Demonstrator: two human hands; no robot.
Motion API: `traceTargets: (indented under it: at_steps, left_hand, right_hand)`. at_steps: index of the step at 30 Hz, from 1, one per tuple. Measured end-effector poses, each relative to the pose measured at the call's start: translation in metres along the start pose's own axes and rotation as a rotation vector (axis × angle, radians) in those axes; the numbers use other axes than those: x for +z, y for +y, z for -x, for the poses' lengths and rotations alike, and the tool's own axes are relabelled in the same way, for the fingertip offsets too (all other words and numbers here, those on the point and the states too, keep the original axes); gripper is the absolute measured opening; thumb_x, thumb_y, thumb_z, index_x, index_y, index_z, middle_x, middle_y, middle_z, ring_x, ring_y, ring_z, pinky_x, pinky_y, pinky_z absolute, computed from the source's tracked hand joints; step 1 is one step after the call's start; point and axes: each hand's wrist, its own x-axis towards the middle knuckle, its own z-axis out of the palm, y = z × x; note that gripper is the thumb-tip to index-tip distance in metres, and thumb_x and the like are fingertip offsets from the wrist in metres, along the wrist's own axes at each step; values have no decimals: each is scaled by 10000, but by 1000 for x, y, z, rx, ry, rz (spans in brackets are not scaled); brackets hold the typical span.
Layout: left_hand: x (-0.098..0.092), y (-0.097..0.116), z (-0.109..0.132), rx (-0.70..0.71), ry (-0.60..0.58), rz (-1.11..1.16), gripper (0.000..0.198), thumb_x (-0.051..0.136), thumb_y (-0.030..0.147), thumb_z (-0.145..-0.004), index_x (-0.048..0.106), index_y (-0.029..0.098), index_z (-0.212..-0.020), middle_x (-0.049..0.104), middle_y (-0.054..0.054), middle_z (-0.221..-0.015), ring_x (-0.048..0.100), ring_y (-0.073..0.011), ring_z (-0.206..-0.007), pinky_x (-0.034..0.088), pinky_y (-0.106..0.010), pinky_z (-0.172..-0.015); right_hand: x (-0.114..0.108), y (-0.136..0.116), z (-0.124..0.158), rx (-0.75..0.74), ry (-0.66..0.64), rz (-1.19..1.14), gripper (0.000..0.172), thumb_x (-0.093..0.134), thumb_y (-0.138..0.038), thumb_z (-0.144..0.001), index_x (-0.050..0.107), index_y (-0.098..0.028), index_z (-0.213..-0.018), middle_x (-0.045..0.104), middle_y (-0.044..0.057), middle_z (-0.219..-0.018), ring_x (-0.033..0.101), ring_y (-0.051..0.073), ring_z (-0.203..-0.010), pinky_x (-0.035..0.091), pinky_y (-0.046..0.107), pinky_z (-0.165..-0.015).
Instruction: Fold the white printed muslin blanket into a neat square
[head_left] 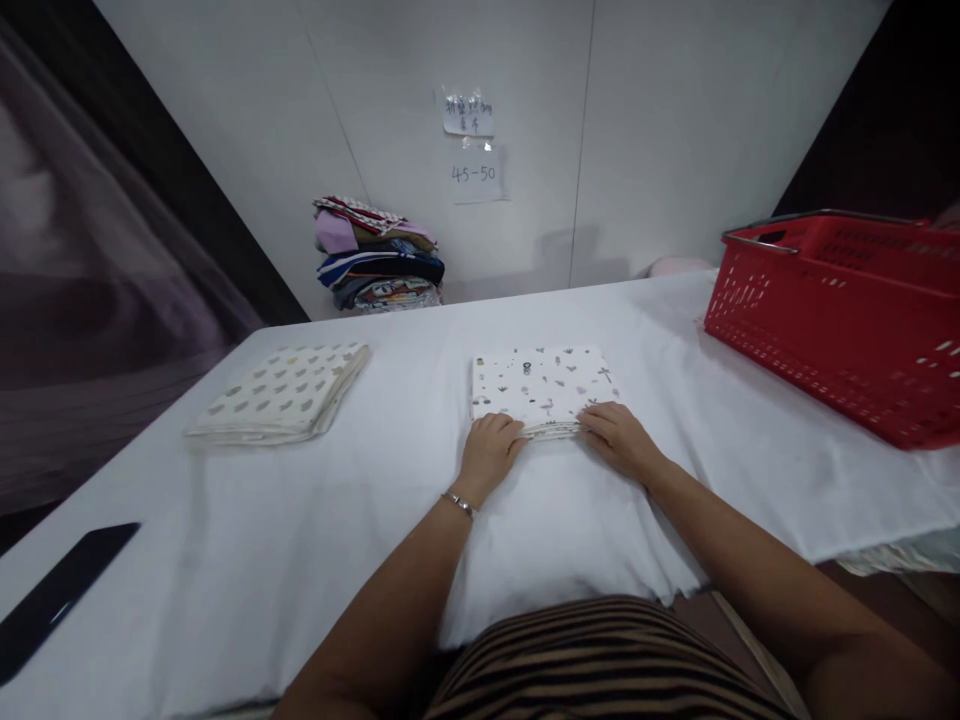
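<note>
A white folded cloth (536, 385) with small grey prints lies flat in the middle of the table, its layered edge facing me. My left hand (489, 450) grips the near left corner of it, fingers on top and thumb at the folded edge. At the near right corner, my right hand (616, 438) holds the cloth the same way. Farther left rests a second folded cloth (281, 395), cream with grey leaf-like prints, apart from both hands.
The table wears a white tablecloth (390, 520). A red plastic basket (817, 320) stands at the right. A dark flat phone-like object (64, 590) lies at the left edge. Behind the table, folded fabrics (379, 255) are stacked against a white wall with paper signs (474, 173).
</note>
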Motion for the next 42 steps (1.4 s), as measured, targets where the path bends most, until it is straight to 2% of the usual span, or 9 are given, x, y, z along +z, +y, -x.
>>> traceTargets:
  at_steps: [10, 16, 25, 35, 42]
  left_hand:
    - [-1, -2, -5, 57, 80, -68, 125, 492, 241, -885, 601, 188, -917, 605, -39, -860, 499, -181, -831, 382, -328, -734]
    - [0, 1, -3, 75, 39, -108, 95, 515, 213, -864, 606, 196, -891, 607, -36, -854, 506, -184, -837, 380, -330, -724]
    - [-2, -1, -3, 49, 51, -90, 152, 485, 217, -877, 605, 211, -970, 606, -56, -907, 512, -192, -878, 385, -343, -764]
    - [-3, 2, -1, 71, 8, -128, 133, 503, 176, -858, 613, 215, -920, 602, -41, -874, 502, -187, -856, 381, -336, -742]
    - [-4, 1, 2, 51, -7, -109, 191, 508, 161, -853, 590, 220, -1015, 597, -45, -932, 502, -190, -896, 403, -344, -767]
  right_hand:
    - [6, -1, -6, 0, 135, 114, 191, 453, -180, -899, 611, -175, -1007, 651, 88, -964, 546, 209, -887, 411, 365, -778]
    - [7, -2, -3, 0, 64, 103, 188, 455, -190, -905, 623, -178, -990, 651, 84, -981, 545, 210, -909, 410, 353, -793]
    - [8, -2, -6, 37, 118, 127, 225, 430, -190, -911, 638, -201, -996, 656, 77, -968, 554, 208, -894, 408, 367, -786]
    - [12, 2, -3, 21, 54, 62, 223, 436, -200, -911, 639, -201, -1003, 650, 81, -995, 552, 212, -912, 432, 364, -781]
    - [-4, 5, 6, 12, 32, -3, 334, 433, -181, -884, 525, -207, -1204, 612, 92, -1113, 536, 227, -999, 423, 425, -852]
